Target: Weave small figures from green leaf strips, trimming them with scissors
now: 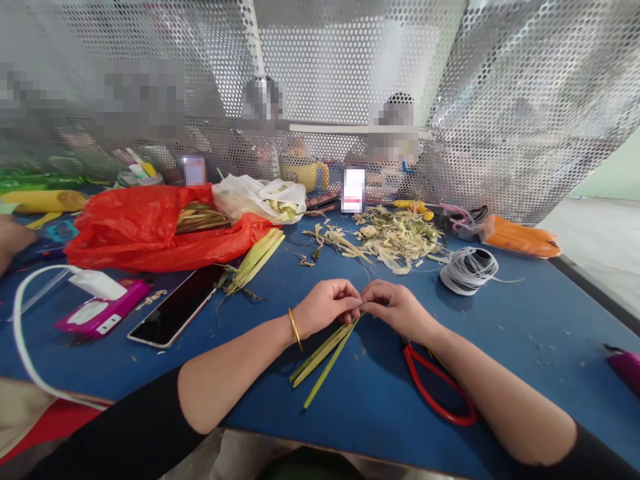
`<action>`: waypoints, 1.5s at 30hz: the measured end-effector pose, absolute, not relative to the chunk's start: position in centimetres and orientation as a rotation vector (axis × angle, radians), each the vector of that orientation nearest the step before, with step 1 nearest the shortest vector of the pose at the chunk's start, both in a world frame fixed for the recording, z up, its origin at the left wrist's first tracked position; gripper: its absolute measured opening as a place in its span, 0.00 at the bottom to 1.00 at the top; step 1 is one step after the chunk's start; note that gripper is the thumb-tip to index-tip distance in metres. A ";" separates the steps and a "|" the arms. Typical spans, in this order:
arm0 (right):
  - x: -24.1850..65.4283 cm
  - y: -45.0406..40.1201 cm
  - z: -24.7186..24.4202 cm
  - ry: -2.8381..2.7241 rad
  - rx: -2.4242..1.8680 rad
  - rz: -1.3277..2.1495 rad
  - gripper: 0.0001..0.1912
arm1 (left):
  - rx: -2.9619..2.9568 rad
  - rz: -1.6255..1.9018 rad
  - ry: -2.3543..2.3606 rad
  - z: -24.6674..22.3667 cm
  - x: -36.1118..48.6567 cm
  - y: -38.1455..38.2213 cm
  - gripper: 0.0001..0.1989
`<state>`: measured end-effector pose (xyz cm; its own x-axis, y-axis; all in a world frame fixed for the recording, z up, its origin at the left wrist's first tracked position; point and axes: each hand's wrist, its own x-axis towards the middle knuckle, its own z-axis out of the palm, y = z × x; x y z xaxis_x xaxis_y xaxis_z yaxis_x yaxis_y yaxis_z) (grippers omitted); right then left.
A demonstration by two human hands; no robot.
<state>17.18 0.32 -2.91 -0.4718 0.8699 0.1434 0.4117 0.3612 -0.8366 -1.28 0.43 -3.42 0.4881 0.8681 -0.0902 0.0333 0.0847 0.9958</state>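
My left hand (327, 308) has its fingers closed at the upper end of a small bundle of yellow-green plant stalks (323, 357), whose loose ends point toward the table's near edge. Touching it, my right hand (395, 310) pinches at the same end. What lies between its fingertips is too small to make out. A thin thread seems to run up from the fingers toward a pile of dry plant scraps (400, 240). Red-handled scissors (469, 420) lie partly under my right wrist. To the right stands a spool of white thread (465, 277).
On the left are a red plastic bag (125, 230) with stalks, a phone (177, 307), a purple power strip (103, 310) and a white cable (23, 333). An orange packet (520, 237) lies right. Perforated metal panels (350, 67) rise behind, with people beyond. Another person's hand (13, 240) shows far left.
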 end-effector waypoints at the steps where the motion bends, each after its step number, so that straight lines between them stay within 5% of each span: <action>1: 17.2 0.4 -3.0 -2.040 -1.105 0.992 0.07 | 1.347 0.765 0.881 -3.4 -1.3 0.4 0.07; 12: 17.0 -0.4 -2.3 -2.137 -1.099 0.598 0.04 | 1.170 0.836 1.056 -3.4 -1.2 0.5 0.06; 21: 17.0 -0.5 -2.1 -2.030 -1.082 0.872 0.03 | 1.183 0.804 1.084 -2.8 -1.4 0.5 0.08; 27: 16.6 -0.3 -3.0 -1.929 -1.103 1.147 0.14 | 1.306 0.779 1.028 -2.6 -1.6 0.4 0.07; 45: 16.1 -0.9 -2.9 -1.908 -1.117 1.094 0.07 | 2.122 0.971 1.333 -3.0 -1.2 -0.4 0.07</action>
<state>16.06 -0.85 -2.88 -0.4159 0.9007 0.1252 0.3469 0.2844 -0.8937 -1.21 -0.37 -2.99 0.2851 0.9020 0.3242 0.5848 -0.4317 0.6867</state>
